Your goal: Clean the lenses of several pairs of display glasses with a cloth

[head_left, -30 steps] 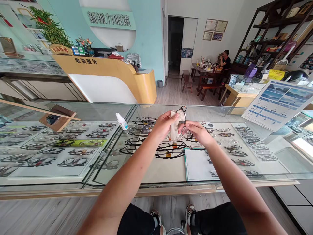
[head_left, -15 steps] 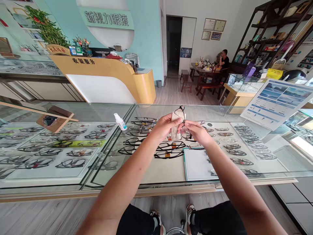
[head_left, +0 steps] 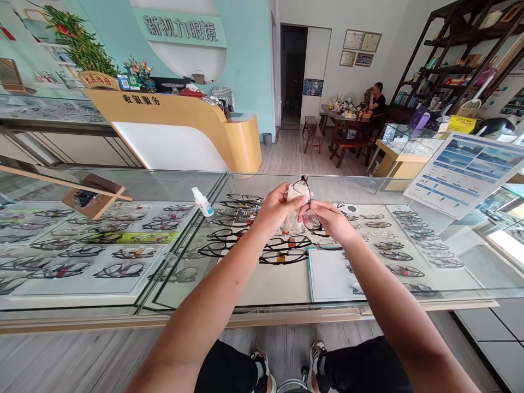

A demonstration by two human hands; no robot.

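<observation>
Above the glass counter, my left hand (head_left: 280, 203) is closed on a whitish cloth (head_left: 291, 221), pressing it against the upper lens of a pair of dark-framed eyeglasses (head_left: 311, 222). My right hand (head_left: 327, 215) pinches the same eyeglasses near the middle of the frame, which is turned so one lens is above the other. Parts of the frame are hidden by my fingers. Below the hands, rows of black-framed eyeglasses (head_left: 283, 256) lie in the display case. To the left, a white spray bottle (head_left: 202, 202) stands on the glass.
The glass display counter (head_left: 262, 315) spans the front. A wooden stand (head_left: 93, 203) rests on it at left, a printed sign (head_left: 462, 172) at right. Behind are a cashier desk (head_left: 241, 144), benches (head_left: 313, 134), and a seated person (head_left: 376, 101) at a table.
Both hands stay almost in place on the eyeglasses. The cloth now covers more of the back of the upper lens. The view has shifted very slightly.
</observation>
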